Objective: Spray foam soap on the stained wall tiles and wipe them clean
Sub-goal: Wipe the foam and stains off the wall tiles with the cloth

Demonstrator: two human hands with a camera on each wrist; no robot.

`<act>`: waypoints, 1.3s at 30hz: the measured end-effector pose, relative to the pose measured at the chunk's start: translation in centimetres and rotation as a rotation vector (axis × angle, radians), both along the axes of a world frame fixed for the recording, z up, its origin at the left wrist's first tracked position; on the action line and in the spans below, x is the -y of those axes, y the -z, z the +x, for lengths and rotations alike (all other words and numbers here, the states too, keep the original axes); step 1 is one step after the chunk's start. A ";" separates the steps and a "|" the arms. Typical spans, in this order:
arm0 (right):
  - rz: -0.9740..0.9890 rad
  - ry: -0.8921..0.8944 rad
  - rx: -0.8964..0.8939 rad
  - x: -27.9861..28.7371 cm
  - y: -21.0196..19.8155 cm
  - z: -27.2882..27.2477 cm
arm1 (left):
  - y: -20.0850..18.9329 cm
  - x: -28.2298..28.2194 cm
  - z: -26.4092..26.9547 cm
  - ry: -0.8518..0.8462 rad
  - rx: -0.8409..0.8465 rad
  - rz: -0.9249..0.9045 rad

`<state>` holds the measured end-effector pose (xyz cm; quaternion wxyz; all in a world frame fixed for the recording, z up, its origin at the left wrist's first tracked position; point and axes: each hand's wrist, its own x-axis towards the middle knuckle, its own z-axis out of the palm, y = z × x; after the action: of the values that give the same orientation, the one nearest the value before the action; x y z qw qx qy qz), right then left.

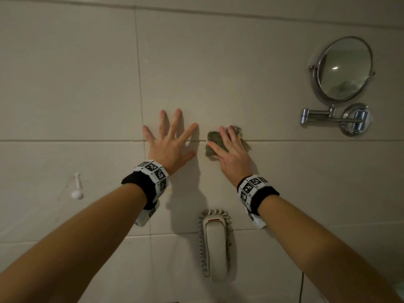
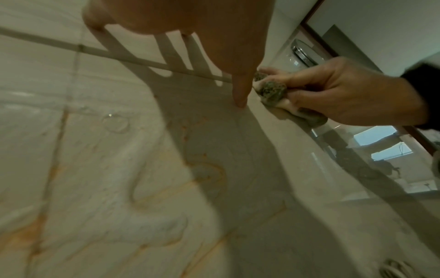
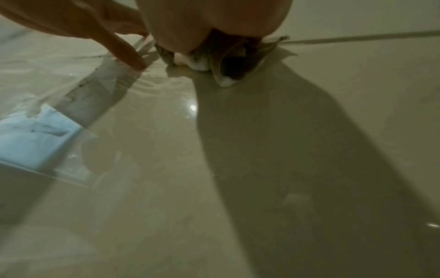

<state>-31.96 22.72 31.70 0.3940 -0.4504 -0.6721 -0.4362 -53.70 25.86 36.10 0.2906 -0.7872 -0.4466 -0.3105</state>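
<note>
Your right hand (image 1: pixel 232 153) presses a green scouring cloth (image 1: pixel 215 143) against the wall tiles (image 1: pixel 65 84) at the grout line, fingers curled over it; white foam clings beneath. Your left hand (image 1: pixel 171 142) is splayed flat on the tile just beside, holding nothing. Risk: wet, soapy tile may let that bracing palm slide. Orange stain streaks (image 2: pixel 207 169) lower down could get missed. Runoff may reach the wall phone (image 1: pixel 215 243) below.

A round chrome mirror (image 1: pixel 344 69) on a swing arm, a corded wall phone (image 1: pixel 215 244), perhaps a white hook (image 1: pixel 77 189).
</note>
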 end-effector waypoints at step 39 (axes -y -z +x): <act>-0.034 0.162 -0.421 4.9 0.6 11.1 | 0.3 -0.7 1.2 0.074 0.091 0.094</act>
<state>-20.84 17.79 31.15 0.4815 -0.5906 -0.5441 -0.3513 -52.53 26.57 35.85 0.2949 -0.7737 -0.4150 -0.3771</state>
